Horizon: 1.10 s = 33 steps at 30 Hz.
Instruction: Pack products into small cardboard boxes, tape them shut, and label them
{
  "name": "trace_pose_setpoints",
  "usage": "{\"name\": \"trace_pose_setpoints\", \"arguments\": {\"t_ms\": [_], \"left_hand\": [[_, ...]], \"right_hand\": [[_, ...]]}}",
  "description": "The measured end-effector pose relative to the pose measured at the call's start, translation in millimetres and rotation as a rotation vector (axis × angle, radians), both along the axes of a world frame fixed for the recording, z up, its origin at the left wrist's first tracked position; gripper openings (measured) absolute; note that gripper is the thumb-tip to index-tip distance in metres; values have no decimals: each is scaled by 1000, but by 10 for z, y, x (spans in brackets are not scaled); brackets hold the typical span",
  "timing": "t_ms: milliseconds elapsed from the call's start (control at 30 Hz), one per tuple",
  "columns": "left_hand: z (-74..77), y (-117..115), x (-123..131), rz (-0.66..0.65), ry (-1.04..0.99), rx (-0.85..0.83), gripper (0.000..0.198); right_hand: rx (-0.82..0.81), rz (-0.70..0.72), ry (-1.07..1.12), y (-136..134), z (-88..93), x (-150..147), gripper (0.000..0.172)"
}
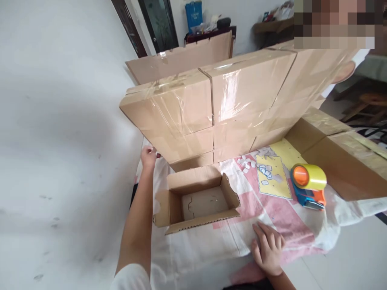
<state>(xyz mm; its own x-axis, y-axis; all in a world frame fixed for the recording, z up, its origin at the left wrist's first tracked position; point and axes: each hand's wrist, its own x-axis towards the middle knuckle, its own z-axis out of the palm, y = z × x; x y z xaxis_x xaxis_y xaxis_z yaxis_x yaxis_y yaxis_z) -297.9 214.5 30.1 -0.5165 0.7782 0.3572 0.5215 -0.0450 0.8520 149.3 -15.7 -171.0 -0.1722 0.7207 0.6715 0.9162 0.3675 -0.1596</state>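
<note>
Reaching along the left side of the table, my left hand [148,156] has its fingers curled closed beside the lower corner of the stacked cardboard boxes [187,108]. Whatever those fingers hold, if anything, I cannot make out. My right hand [268,246] lies on the patterned tablecloth [208,243] at the near edge, fingers stretched out and slightly apart. Between my arms stands a small cardboard box [198,223] with its top flaps spread, its inner bottom showing. To the right sits a tape dispenser [308,197] in blue and orange with a yellow tape roll [317,177].
Small white pieces [246,163] lie scattered on the cloth. Another taped carton [341,165] stands on the right. A person's hand [344,72] touches the far end of the stack. A white wall [60,121] runs close on the left.
</note>
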Motion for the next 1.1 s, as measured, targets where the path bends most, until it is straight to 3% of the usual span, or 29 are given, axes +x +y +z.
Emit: {"name": "trace_pose_setpoints", "arguments": {"t_ms": [100,200,333,467,567,667,800,900,1100], "left_hand": [[82,-516,-309,256,24,-35,23],[268,-1228,-426,357,32,-11,21],[625,-1971,-230,343,21,37,28],[968,-2329,171,254,21,29,34],[1093,-2347,495,88,17,-53,35],[1054,-2163,787,-137,112,-243,33],[806,-1781,1119,-458,487,-547,23],[568,-1572,1298,-651,544,-664,19],[289,-1497,1296,-700,528,-691,16]], "right_hand": [[-7,4,16,-11,-7,-6,27],[-9,17,31,-19,-32,11,24],[3,37,72,-20,-67,14,21],[-14,37,131,-37,-50,-15,20],[-45,47,153,-53,-1,-29,19],[-70,62,170,-67,54,-31,16],[-99,67,197,-92,104,-20,16],[-113,91,197,-107,113,-2,17],[-146,112,219,-95,102,23,17]]}}
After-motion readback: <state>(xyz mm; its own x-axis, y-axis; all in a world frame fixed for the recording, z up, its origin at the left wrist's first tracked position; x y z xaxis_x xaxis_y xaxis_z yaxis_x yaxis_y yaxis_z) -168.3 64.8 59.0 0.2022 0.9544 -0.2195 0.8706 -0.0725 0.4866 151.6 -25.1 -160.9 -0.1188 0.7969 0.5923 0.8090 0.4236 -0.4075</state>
